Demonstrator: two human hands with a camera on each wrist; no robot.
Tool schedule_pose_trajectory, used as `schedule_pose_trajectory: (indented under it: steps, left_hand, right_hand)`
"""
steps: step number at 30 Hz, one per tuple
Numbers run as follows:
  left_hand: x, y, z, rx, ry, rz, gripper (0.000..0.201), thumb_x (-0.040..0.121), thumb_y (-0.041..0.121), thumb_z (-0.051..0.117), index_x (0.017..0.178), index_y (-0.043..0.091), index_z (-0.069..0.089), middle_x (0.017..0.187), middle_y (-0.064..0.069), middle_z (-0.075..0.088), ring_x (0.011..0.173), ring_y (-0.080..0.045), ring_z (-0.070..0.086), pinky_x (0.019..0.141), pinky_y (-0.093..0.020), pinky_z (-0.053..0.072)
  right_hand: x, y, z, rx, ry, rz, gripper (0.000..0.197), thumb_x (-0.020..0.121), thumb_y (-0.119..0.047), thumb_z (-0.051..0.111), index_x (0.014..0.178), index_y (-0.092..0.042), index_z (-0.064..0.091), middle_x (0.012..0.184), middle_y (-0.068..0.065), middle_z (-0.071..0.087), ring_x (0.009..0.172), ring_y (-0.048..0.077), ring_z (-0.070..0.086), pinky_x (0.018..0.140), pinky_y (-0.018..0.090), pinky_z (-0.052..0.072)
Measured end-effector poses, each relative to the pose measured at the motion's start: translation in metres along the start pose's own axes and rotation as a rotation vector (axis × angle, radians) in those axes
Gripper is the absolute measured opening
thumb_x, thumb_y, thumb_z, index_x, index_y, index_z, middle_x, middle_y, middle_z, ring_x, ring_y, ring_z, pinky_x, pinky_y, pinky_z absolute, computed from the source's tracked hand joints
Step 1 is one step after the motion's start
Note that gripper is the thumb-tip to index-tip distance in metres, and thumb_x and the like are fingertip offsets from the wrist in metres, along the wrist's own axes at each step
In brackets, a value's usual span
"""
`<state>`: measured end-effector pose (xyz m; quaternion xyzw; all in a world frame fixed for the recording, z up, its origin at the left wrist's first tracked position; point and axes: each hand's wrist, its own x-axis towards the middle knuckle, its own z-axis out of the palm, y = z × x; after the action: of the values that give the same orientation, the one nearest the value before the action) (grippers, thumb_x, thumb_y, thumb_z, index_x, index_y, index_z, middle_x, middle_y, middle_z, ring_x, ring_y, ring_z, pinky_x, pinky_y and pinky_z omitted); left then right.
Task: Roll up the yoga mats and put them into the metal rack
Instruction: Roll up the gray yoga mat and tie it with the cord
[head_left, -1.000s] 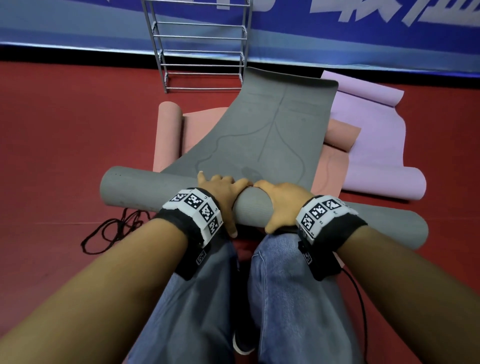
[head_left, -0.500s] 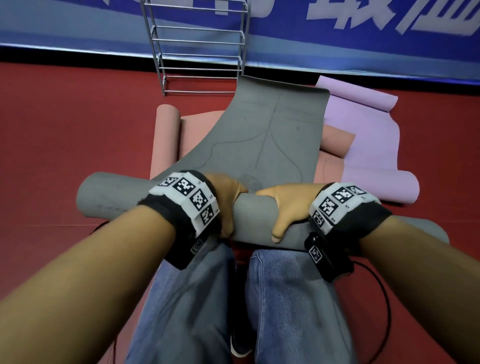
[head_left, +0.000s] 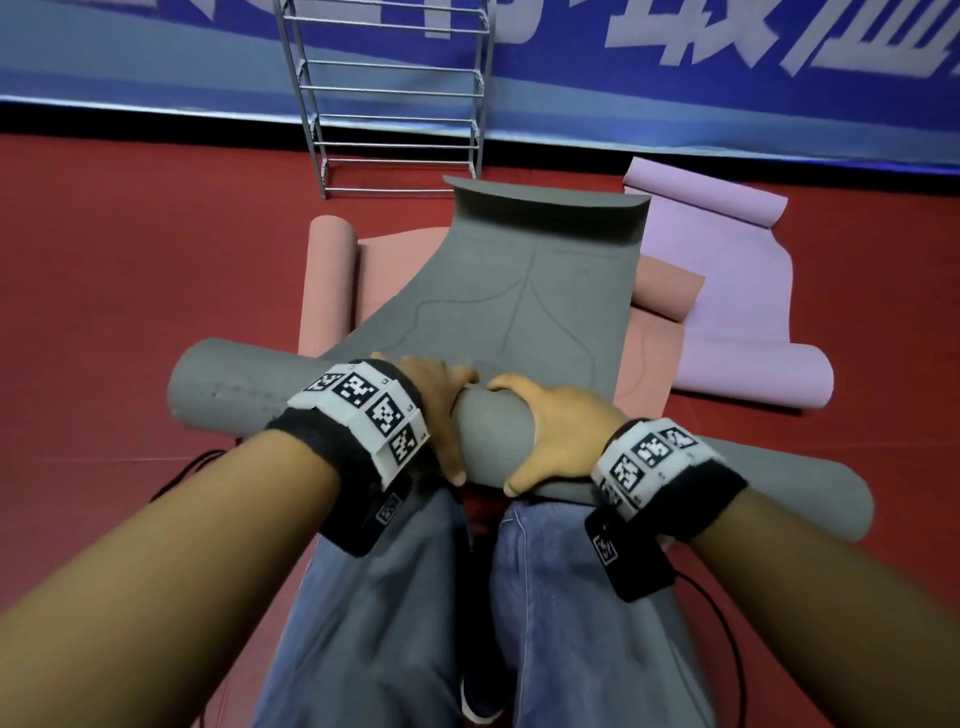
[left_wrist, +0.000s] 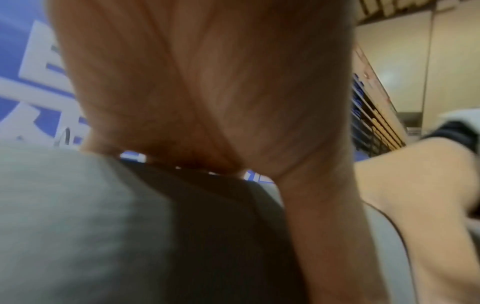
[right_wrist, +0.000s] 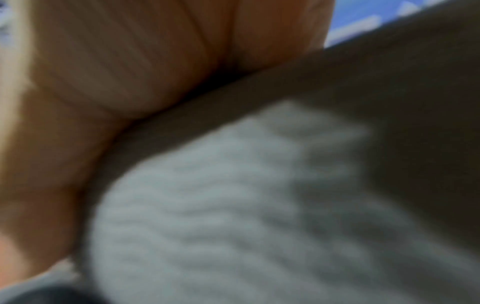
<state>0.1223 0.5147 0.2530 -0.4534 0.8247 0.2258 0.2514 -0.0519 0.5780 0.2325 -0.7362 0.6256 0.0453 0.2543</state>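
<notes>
A grey yoga mat (head_left: 519, 291) lies partly rolled, its roll (head_left: 234, 395) across my knees and its flat part stretching toward the metal rack (head_left: 389, 104). My left hand (head_left: 441, 405) and right hand (head_left: 550, 431) sit side by side on the middle of the roll, fingers curled over the top and thumbs on the near side. The left wrist view shows my palm (left_wrist: 207, 82) against the grey roll (left_wrist: 78, 226); the right wrist view shows the blurred grey roll (right_wrist: 233, 205) under my palm (right_wrist: 130, 61). A pink mat (head_left: 327, 280) and a lilac mat (head_left: 727, 291) lie under it.
The rack stands against a blue banner wall (head_left: 727, 78) at the back. The floor (head_left: 130, 286) is red. A black cable (head_left: 182, 467) loops on the floor at the left, and another (head_left: 727, 649) trails at the right.
The grey roll has moved forward and grown thicker; the flat part is shorter and its far edge now curls up. Both hands stayed on the middle of the roll.
</notes>
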Motion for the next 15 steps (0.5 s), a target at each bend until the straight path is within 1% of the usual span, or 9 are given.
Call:
schedule_pose_trajectory:
  steps: [1,2,3,4,6,9,11,13,15]
  left_hand:
    - [-0.004,-0.001,0.002,0.106,0.072,-0.023,0.114,0.049,0.055,0.09,0.143,0.035,0.029,0.134,0.003,0.05,0.126,-0.021,0.049,0.104,-0.053,0.032]
    - [-0.005,-0.004,0.006,0.168,0.094,-0.021,0.116,0.047,0.055,0.09,0.143,0.036,0.027,0.135,0.002,0.048,0.129,-0.025,0.045,0.105,-0.061,0.026]
    - [-0.004,-0.007,0.012,0.187,0.093,-0.013,0.116,0.046,0.055,0.09,0.142,0.038,0.027,0.135,0.001,0.047,0.129,-0.027,0.044,0.105,-0.065,0.024]
    - [-0.004,-0.008,0.016,0.188,0.098,-0.004,0.114,0.046,0.054,0.09,0.14,0.039,0.027,0.133,0.001,0.048,0.127,-0.027,0.046,0.105,-0.064,0.026]
    - [0.0,-0.012,0.024,0.178,0.132,-0.008,0.108,0.046,0.053,0.089,0.135,0.04,0.03,0.126,0.001,0.052,0.12,-0.026,0.051,0.1,-0.055,0.035]
    - [0.003,-0.015,0.024,0.111,0.147,-0.012,0.097,0.045,0.052,0.087,0.126,0.042,0.035,0.113,0.006,0.057,0.106,-0.023,0.059,0.089,-0.044,0.045]
    - [0.007,-0.018,0.021,0.058,0.138,-0.027,0.093,0.038,0.053,0.083,0.118,0.044,0.038,0.104,0.009,0.06,0.096,-0.02,0.062,0.084,-0.04,0.052]
    - [0.014,-0.022,0.016,-0.003,0.081,-0.017,0.093,0.035,0.049,0.085,0.117,0.043,0.04,0.102,0.008,0.064,0.092,-0.018,0.064,0.084,-0.039,0.055]
    - [0.021,-0.025,0.011,-0.068,-0.036,-0.001,0.096,0.04,0.035,0.092,0.122,0.037,0.043,0.107,0.004,0.066,0.096,-0.018,0.064,0.087,-0.039,0.055]
  right_hand:
    - [0.004,0.001,-0.003,0.031,-0.024,0.016,0.104,0.054,-0.047,0.089,0.139,-0.04,0.03,0.107,0.001,0.063,0.098,0.026,0.061,0.085,0.034,0.05]
    - [0.009,0.003,-0.005,0.055,-0.046,0.023,0.1,0.053,-0.046,0.089,0.136,-0.039,0.033,0.106,-0.001,0.062,0.098,0.024,0.06,0.085,0.033,0.05]
    - [0.012,0.004,-0.007,0.073,-0.066,0.023,0.098,0.053,-0.046,0.09,0.134,-0.039,0.035,0.106,-0.002,0.062,0.098,0.023,0.06,0.086,0.034,0.05]
    - [0.016,0.005,-0.006,0.083,-0.085,0.02,0.097,0.053,-0.046,0.09,0.133,-0.039,0.035,0.108,-0.003,0.062,0.098,0.023,0.06,0.087,0.034,0.05]
    - [0.02,0.005,-0.003,0.076,-0.102,-0.002,0.094,0.054,-0.047,0.089,0.132,-0.039,0.036,0.111,-0.003,0.061,0.099,0.021,0.059,0.088,0.036,0.049]
    - [0.019,0.005,0.001,0.046,-0.038,-0.084,0.092,0.058,-0.047,0.087,0.136,-0.035,0.038,0.123,-0.004,0.054,0.111,0.019,0.052,0.097,0.038,0.044]
    - [0.016,0.006,0.001,-0.022,0.015,-0.124,0.095,0.061,-0.051,0.084,0.142,-0.033,0.037,0.127,-0.003,0.048,0.119,0.019,0.047,0.103,0.038,0.038]
    - [0.012,0.005,0.001,-0.162,0.034,-0.107,0.106,0.061,-0.06,0.08,0.149,-0.035,0.026,0.131,-0.002,0.047,0.123,0.021,0.046,0.102,0.038,0.036]
    - [0.01,0.003,0.005,-0.251,0.025,-0.059,0.12,0.057,-0.063,0.081,0.153,-0.036,0.013,0.131,0.0,0.049,0.122,0.024,0.049,0.097,0.038,0.042]
